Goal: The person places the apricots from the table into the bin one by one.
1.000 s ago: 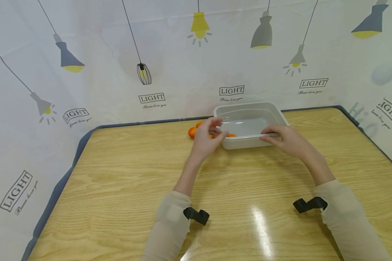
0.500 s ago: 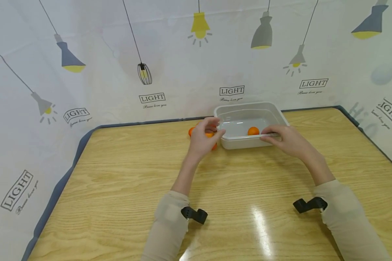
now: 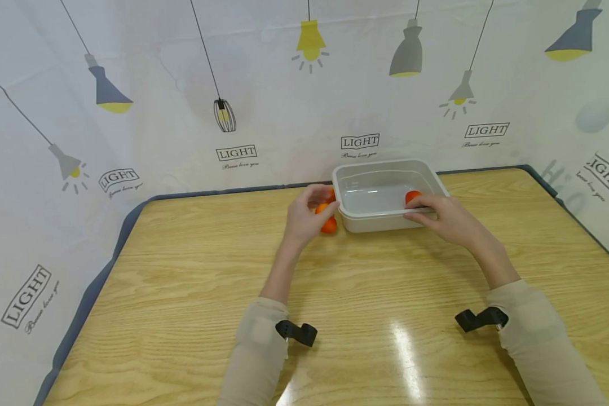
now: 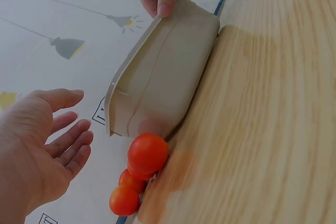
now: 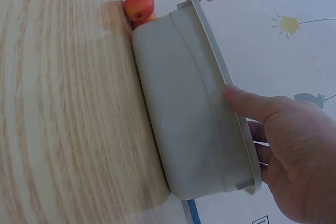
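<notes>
Orange-red small fruits, perhaps cherry tomatoes [image 4: 147, 153], lie in a cluster on the wooden table [image 3: 193, 265], touching the left end of a grey plastic tub [image 3: 385, 217]. The left hand [image 3: 304, 217] hovers over them with fingers relaxed and spread, holding nothing. The right hand [image 3: 444, 217] pinches the tub's near rim, thumb outside, likely to steady it. One fruit [image 3: 412, 196] sits inside the tub near those fingers.

Just a wooden table [image 3: 193, 270] across the lower frame, lamp-print "LIGHT" backdrop [image 3: 157, 84] filling the top.
</notes>
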